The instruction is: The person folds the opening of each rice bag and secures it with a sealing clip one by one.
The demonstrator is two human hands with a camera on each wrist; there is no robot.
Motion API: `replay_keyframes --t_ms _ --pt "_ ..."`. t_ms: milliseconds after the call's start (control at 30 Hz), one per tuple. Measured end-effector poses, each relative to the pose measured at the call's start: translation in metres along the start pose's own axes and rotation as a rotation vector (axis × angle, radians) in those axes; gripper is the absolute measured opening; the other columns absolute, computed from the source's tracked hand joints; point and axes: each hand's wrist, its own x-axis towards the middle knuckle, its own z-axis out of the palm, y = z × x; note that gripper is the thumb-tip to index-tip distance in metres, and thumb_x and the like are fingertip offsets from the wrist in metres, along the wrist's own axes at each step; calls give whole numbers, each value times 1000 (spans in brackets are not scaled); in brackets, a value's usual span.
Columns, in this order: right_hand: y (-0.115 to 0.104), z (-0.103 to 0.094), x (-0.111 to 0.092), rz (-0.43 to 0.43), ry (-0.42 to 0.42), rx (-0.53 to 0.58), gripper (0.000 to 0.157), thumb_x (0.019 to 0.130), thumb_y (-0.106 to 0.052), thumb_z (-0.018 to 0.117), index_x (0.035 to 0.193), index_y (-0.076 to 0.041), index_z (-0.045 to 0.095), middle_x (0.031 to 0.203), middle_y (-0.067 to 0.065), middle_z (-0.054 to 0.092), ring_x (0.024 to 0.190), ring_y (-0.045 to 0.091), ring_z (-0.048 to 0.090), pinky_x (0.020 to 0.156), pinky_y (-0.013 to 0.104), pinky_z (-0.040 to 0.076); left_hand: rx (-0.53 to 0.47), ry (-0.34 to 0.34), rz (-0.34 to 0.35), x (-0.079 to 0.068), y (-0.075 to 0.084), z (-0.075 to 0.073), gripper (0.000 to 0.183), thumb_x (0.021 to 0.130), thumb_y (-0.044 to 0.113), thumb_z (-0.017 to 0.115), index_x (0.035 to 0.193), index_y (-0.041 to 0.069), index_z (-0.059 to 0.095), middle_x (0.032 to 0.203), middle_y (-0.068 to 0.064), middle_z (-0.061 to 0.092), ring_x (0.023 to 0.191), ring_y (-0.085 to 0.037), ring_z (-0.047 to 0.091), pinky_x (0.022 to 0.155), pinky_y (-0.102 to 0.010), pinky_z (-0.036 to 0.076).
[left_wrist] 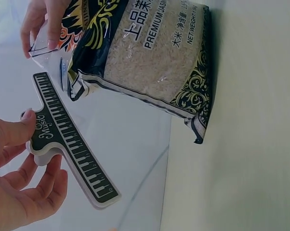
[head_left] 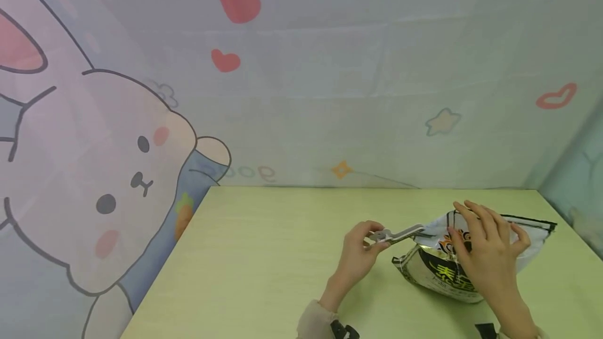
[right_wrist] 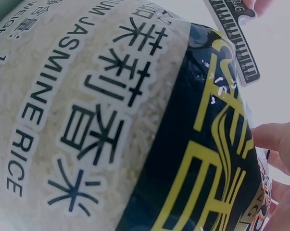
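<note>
A clear bag of jasmine rice (head_left: 445,276) with a black and yellow label stands tilted at the right of the table, its upper part folded over. My right hand (head_left: 492,255) holds that upper part, thumb on the near face and fingers spread along the top. To the left, my left hand (head_left: 355,252) pinches the handles of a dark clip (left_wrist: 72,139) with a piano-key pattern and the word Music. In the head view the clip's long end overlaps the bag's left upper corner. Up close, the right wrist view shows the printed rice bag (right_wrist: 135,96) and some fingers (right_wrist: 274,137) beside it.
The pale green table (head_left: 264,266) stretches to the left of the hands. Behind it hangs a cloth backdrop (head_left: 306,77) with a printed rabbit, hearts and stars. Sleeves with dark straps show at the lower edge.
</note>
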Motion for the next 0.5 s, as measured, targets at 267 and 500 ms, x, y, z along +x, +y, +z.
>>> replay_keyframes --t_ms 267,500 --pt "0 0 -1 11 -6 10 50 92 -46 37 115 -6 56 116 19 52 103 40 38 86 62 11 15 -23 58 5 2 2 26 77 17 66 101 11 59 87 -3 59 80 -10 58 63 -11 45" --pt "-1 0 -1 12 -9 9 51 92 -47 36 115 -6 56 117 19 52 103 40 38 86 62 11 25 -38 65 8 4 2 27 78 15 64 105 12 62 82 -2 52 79 -10 55 60 -8 44"
